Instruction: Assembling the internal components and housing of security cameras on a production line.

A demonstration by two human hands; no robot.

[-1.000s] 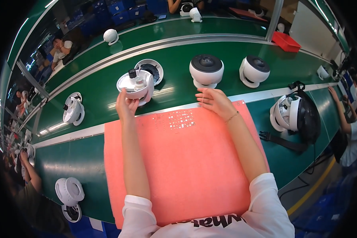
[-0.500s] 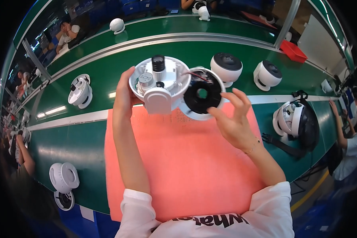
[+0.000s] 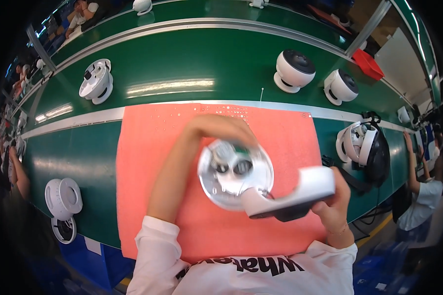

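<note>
Now, from largest down: the green desk (image 3: 192,69) carries a pink foam mat (image 3: 147,162) at mid-frame. Above it my left hand (image 3: 221,129) grips the round silver housing (image 3: 234,174); just right, touching it, my right hand (image 3: 335,199) clasps the white cover (image 3: 300,189), long axis running left-right.

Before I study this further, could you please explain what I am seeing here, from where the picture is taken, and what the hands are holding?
The picture comes from a wide fisheye camera worn on a person's head, looking down, so straight edges bend. There is no robot, only two bare hands. The left hand holds a round silver inner part of a dome camera, its components facing up. The right hand holds the white outer shell beside it. Under them lies a pink foam mat on a green workbench. More white dome cameras stand along the bench. Other people work at the edges.
</note>
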